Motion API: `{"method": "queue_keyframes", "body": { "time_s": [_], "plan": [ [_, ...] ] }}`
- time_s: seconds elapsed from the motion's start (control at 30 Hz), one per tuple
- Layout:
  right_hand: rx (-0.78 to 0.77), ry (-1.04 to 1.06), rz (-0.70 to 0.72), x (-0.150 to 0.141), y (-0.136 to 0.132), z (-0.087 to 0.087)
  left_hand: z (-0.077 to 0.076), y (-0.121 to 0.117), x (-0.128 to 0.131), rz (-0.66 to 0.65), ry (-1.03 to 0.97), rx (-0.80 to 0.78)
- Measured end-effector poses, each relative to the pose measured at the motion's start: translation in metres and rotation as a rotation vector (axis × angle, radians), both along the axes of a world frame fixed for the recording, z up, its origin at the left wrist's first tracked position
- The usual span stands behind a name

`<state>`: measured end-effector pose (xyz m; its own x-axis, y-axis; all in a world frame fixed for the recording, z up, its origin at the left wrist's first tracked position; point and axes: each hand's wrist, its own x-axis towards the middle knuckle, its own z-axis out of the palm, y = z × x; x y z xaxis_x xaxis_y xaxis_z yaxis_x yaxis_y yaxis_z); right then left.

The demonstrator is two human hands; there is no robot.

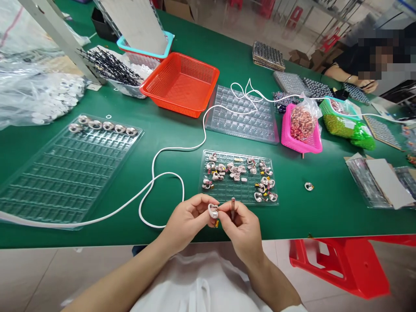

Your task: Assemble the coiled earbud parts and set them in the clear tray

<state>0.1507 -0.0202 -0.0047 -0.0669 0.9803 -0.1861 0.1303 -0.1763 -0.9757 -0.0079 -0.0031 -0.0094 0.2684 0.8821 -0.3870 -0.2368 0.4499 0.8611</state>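
My left hand [191, 221] pinches a small white, curved earbud shell [212, 211] between thumb and fingers, just above the front of the table. A yellow flex strip [216, 223] hangs below the shell. My right hand [243, 227] is closed, its thumb and fingertip meeting the shell's right side. From its fingers a slim metal tool [233, 207], which looks like tweezers, sticks up; its tip is hidden. Just beyond both hands lies a clear tray [234, 197] with several similar white parts, some with yellow strips.
A clear tray [65, 173] at left holds several silvery shells in its far row. A white cable [162, 149] loops across the green table. Farther back are a red basket [180, 91], an empty-looking clear tray [240, 117] and a pink basket [302, 145]. One loose part [309, 186] lies right.
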Motion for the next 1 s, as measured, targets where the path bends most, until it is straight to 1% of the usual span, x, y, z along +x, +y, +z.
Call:
{"method": "queue_keyframes", "body": {
  "time_s": [0.17, 0.3, 0.37, 0.5, 0.6, 0.67, 0.77, 0.87, 1.0],
  "plan": [
    [0.201, -0.189, 0.102, 0.003, 0.001, 0.004, 0.002, -0.001, -0.003, -0.032, 0.027, -0.012],
    [0.322, -0.204, 0.183, 0.007, 0.006, 0.009, 0.006, 0.000, -0.004, -0.043, 0.031, -0.047],
    [0.328, -0.192, 0.174, 0.006, 0.006, 0.009, 0.007, 0.000, -0.003, -0.041, 0.007, -0.072],
    [0.275, -0.151, 0.043, -0.001, 0.003, 0.004, 0.002, 0.001, -0.002, -0.022, -0.085, -0.158],
    [0.320, -0.134, -0.014, -0.005, 0.001, -0.001, -0.001, 0.001, -0.002, 0.007, -0.138, -0.202],
    [0.370, -0.141, 0.019, -0.005, 0.002, -0.002, -0.001, 0.002, -0.003, 0.004, -0.136, -0.214],
    [0.396, -0.173, 0.141, 0.001, 0.007, 0.001, 0.002, 0.005, -0.005, -0.035, -0.109, -0.236],
    [0.361, -0.195, 0.247, 0.009, 0.011, 0.005, 0.003, 0.008, -0.008, -0.093, -0.125, -0.281],
    [0.309, -0.200, 0.319, 0.015, 0.015, 0.008, 0.000, 0.011, -0.012, -0.162, -0.131, -0.298]
  ]
}}
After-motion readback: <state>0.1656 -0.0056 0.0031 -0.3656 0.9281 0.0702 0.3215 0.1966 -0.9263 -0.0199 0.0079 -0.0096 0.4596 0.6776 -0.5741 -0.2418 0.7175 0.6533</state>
